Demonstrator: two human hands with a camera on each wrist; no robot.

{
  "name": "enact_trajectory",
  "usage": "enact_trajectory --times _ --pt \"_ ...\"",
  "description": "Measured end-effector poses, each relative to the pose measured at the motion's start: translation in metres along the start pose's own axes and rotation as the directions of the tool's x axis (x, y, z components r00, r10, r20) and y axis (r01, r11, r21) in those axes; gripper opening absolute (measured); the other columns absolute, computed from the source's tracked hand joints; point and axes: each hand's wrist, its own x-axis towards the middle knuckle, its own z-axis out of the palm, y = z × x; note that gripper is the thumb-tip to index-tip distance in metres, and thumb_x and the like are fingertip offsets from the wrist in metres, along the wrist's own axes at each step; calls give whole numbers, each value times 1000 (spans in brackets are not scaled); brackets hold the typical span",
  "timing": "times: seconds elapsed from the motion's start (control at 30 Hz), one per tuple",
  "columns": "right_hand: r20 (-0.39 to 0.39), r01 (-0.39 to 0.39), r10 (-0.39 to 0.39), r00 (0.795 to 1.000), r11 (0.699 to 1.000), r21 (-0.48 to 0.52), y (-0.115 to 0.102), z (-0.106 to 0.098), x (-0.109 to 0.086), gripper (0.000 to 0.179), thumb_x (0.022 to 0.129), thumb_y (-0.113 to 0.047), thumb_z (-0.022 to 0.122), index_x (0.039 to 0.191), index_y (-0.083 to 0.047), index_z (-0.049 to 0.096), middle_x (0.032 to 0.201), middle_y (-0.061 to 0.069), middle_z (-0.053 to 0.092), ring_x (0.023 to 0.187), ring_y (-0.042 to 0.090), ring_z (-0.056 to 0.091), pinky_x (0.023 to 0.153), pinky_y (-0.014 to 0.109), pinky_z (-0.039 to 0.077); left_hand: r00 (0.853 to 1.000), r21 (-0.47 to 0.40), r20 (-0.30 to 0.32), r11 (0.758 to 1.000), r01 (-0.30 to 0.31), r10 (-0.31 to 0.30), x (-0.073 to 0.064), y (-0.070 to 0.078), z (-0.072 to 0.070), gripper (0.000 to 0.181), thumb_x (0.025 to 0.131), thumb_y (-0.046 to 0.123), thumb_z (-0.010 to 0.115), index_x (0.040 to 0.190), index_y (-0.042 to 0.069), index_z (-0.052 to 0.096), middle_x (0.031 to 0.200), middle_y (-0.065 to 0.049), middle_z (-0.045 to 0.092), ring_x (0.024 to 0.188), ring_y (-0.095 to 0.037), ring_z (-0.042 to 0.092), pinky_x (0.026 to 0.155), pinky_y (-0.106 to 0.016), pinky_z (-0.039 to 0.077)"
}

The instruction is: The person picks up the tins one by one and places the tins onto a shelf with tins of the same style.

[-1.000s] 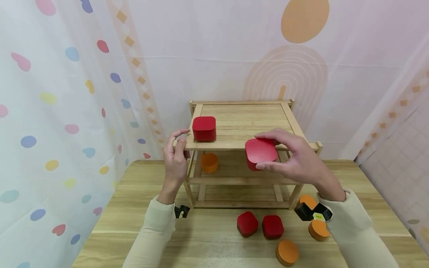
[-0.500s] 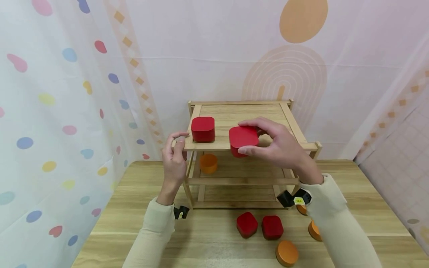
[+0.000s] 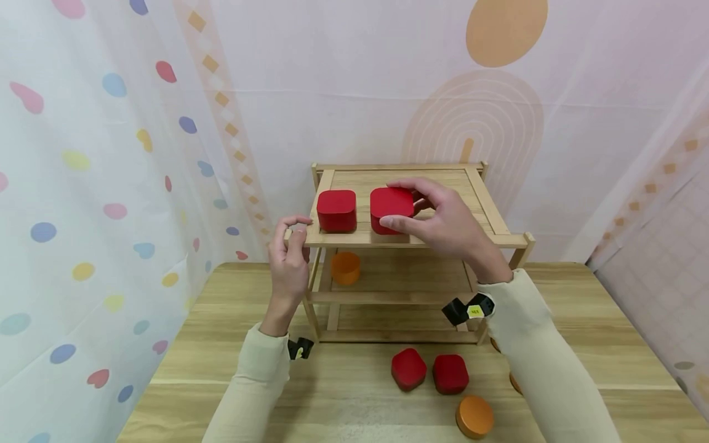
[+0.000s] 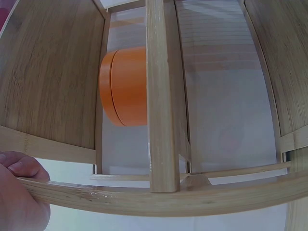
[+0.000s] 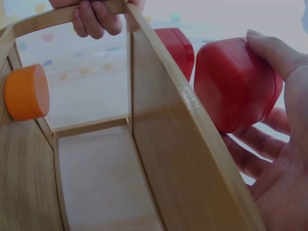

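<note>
My right hand (image 3: 440,218) grips a red rounded-square tin (image 3: 390,206) between thumb and fingers at the front of the wooden shelf's top board (image 3: 421,184). In the right wrist view this tin (image 5: 236,86) is right at the board's edge; whether it bears on the board I cannot tell. To its left, a small gap apart, another red tin (image 3: 336,212) sits on the same board. My left hand (image 3: 289,261) holds the shelf's front left corner, its fingers (image 5: 96,19) curled round the wood in the right wrist view.
An orange round tin (image 3: 346,268) stands on the middle tier, at the left. On the table before the shelf lie two red tins (image 3: 408,369) and an orange tin (image 3: 474,416). More orange tins are partly hidden by my right sleeve (image 3: 545,351). A patterned curtain (image 3: 354,92) hangs behind.
My right hand has carried the red tin left and back, from in front of the top board to beside the other red tin. The left hand has stayed at the shelf corner.
</note>
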Motion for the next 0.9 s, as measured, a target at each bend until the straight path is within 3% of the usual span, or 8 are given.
enact_trajectory --times 0.17,0.53,0.9 --pt "-15 1 -1 1000 1000 19 0 2 7 50 86 -23 77 132 -11 61 111 7 64 98 26 59 88 41 50 1000 -1 4 1000 0 0 1 -1 1 28 104 15 37 110 -4 56 50 1 30 41 -13 25 40 -24 20" --pt "1 -112 112 994 993 39 5 9 18 53 85 -29 78 134 -16 60 113 5 62 98 25 60 81 36 52 1000 -17 14 1000 10 -9 1 -3 3 29 104 17 38 110 -5 55 50 1 30 41 -13 25 40 -24 20" --pt "47 -124 125 991 992 -35 4 15 20 56 86 -31 77 135 -12 58 112 5 63 98 23 61 84 34 52 1000 -30 4 999 15 -15 1 -1 3 29 104 17 38 111 -7 54 50 2 29 41 -13 24 40 -25 19"
